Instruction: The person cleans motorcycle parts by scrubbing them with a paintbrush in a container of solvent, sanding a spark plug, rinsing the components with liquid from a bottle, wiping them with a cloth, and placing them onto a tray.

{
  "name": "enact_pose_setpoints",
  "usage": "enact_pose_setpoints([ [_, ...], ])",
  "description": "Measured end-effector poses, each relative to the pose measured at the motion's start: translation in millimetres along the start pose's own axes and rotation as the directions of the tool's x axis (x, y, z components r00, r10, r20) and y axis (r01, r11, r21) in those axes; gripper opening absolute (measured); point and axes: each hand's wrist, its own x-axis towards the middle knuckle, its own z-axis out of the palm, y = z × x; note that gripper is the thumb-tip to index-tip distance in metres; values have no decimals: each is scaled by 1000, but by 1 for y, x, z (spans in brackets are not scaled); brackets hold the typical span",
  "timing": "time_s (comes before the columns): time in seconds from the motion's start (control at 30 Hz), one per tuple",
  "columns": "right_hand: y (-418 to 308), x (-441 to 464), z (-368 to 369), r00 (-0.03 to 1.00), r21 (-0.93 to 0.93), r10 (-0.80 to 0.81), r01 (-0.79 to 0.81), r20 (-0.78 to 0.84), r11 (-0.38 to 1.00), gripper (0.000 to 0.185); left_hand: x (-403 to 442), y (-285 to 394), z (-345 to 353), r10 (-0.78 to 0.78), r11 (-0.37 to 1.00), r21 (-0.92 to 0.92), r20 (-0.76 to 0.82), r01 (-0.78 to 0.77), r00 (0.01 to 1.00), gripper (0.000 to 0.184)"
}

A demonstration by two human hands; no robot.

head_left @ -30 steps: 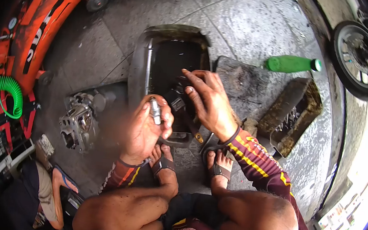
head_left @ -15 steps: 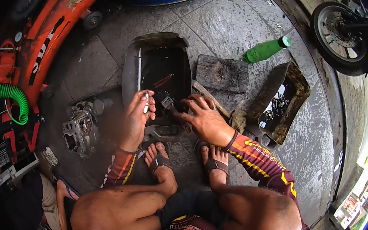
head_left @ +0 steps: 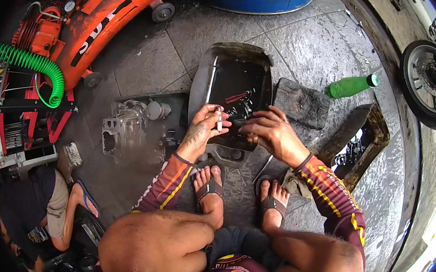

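basin [head_left: 200,80] stands just beyond your feet [head_left: 212,188], probably placed there so that both hands can work over its dark liquid [head_left: 234,71] and any drips fall back in. your left hand [head_left: 197,132] has thumb and fingers closed around a small metal part [head_left: 219,122], which is over the near left side of the basin. both ends of it show past your fingers, likely so that its sides stay in sight and within reach of the other hand. your right hand [head_left: 280,140] has bent fingers above the near right rim; their tips blend into the dark behind them, so i cannot tell whether they hold anything. the small bolts [head_left: 241,108] and the red strip [head_left: 236,97] lie together inside the basin, which keeps loose pieces from straying over the floor. the oily tray [head_left: 384,135] on your right seems to serve the same purpose for its own small pieces [head_left: 354,148]. the engine casting [head_left: 120,123] sits off to your left, well apart from the basin, perhaps to leave your hands room.

against half a second ago, the whole scene has slid to the right in your view, with more of the blue drum [head_left: 263,1] showing. your hands are nearer each other, and the left grip on the metal part looks much the same. the bolts show more plainly, while the wooden strip that was next to your right hand no longer shows.
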Motion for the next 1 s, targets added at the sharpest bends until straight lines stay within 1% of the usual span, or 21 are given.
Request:
enact_pose_setpoints([
  [0.03, -5, 5, -8, 987, 130, 123, -109, -101, 985, 25, 3, -1, 1, 31, 996, 79, -14, -30, 999, 23],
  [0.07, -12, 9, -14, 959, 231, 198, -150, -202, 961, 22, 5, -1, 1, 63, 985, 159, -23, -59, 998, 24],
  [0.1, -18, 13, -18, 959, 228, 198, -151, -201, 962, 22, 12, -5, 0, 64, 986, 157, -21, -60, 998, 24],
  [0.17, -26, 17, -22, 828, 505, 416, -194, -375, 841, 19, 26, -17, -6, 130, 937, 330, -25, -115, 991, 30],
  [0.23, -27, 20, -24, 827, 512, 416, -187, -378, 838, 16, 27, -18, -3, 126, 944, 308, -9, -117, 992, 32],
  [0.3, -29, 23, -22, 822, 521, 424, -189, -380, 832, 15, 26, -18, -1, 111, 925, 357, 67, -128, 992, 33],
  [0.37, -23, 27, -21, 843, 486, 391, -183, -370, 854, 14, 24, -16, 3, 106, 927, 354, 73, -125, 992, 36],
  [0.43, -11, 31, -15, 764, 429, 404, -184, -503, 884, 16, 23, -17, 1, 109, 893, 432, 69, -128, 992, 39],
  [0.47, -7, 31, -13, 742, 414, 408, -192, -532, 890, 14, 24, -17, 0, 110, 893, 432, 66, -128, 992, 39],
  [0.53, -15, 33, -19, 738, 476, 404, -127, -541, 870, 13, 21, -14, 1, 160, 867, 469, 63, -171, 985, 48],
  [0.57, -18, 34, -19, 745, 506, 395, -89, -538, 858, 13, 19, -13, 3, 158, 867, 468, 65, -170, 985, 48],
  [0.63, -27, 31, -21, 789, 445, 405, -189, -462, 875, 14, 13, -6, 11, 255, 794, 556, 60, -245, 965, 59],
  [0.67, -17, 31, -15, 774, 424, 398, -186, -493, 886, 14, 15, -8, 10, 254, 794, 556, 61, -244, 965, 59],
  [0.73, -11, 28, -20, 741, 483, 471, -226, -478, 846, 13, 19, -13, 6, 243, 766, 598, 72, -236, 967, 67],
  [0.77, -11, 28, -23, 727, 516, 492, -220, -480, 828, 13, 22, -15, 4, 242, 764, 600, 73, -237, 967, 67],
  [0.8, -19, 28, -23, 724, 539, 444, -118, -528, 834, 13, 20, -17, 3, 260, 786, 555, 102, -272, 960, 66],
  [0.83, -24, 28, -19, 726, 604, 476, -104, -497, 790, 12, 21, -18, 4, 290, 805, 501, 131, -316, 948, 65],
  [0.9, -17, 26, -18, 761, 429, 412, -195, -501, 882, 12, 21, -15, 6, 268, 819, 486, 146, -305, 952, 65],
  [0.93, -9, 24, -17, 724, 502, 492, -231, -483, 833, 13, 20, -13, 7, 241, 832, 476, 155, -286, 958, 65],
  [0.97, -5, 22, -16, 702, 519, 513, -235, -495, 822, 13, 20, -12, 7, 243, 831, 476, 155, -288, 957, 65],
  [1.0, -7, 23, -18, 701, 552, 498, -176, -511, 815, 13, 19, -11, 8, 212, 874, 415, 140, -251, 967, 65],
])
